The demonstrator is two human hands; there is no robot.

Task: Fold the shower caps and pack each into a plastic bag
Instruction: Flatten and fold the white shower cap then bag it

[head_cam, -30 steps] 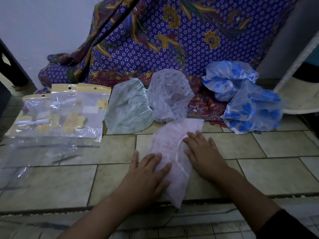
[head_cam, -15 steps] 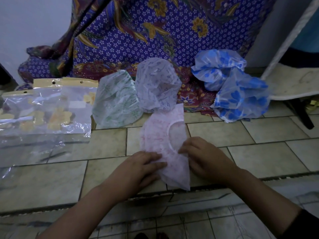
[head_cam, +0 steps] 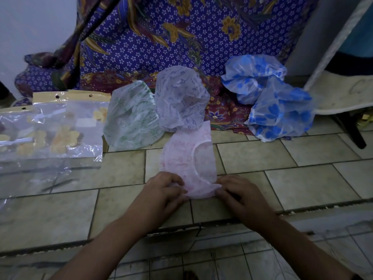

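Note:
A pink shower cap (head_cam: 187, 158) lies flattened and folded on the tiled ledge (head_cam: 302, 182). My left hand (head_cam: 163, 190) grips its near left corner with curled fingers. My right hand (head_cam: 238, 193) pinches its near right corner. Behind it stand a green-patterned cap (head_cam: 131, 120), a pale lilac cap (head_cam: 181, 102) and two blue-flowered caps (head_cam: 250, 77) (head_cam: 282, 112). Clear plastic bags with yellow header cards (head_cam: 54, 126) lie at the left, and flat clear bags (head_cam: 30, 174) sit in front of them.
A blue and purple floral cloth (head_cam: 161, 37) hangs behind the caps. A white padded frame (head_cam: 343, 93) and its dark leg (head_cam: 351, 130) stand at the right. The ledge's front edge drops to a lower tiled floor (head_cam: 262, 259).
Both hands slid from pressing flat on the pink cap toward me to its near edge, where they now hold the corners. The cap looks narrower and folded.

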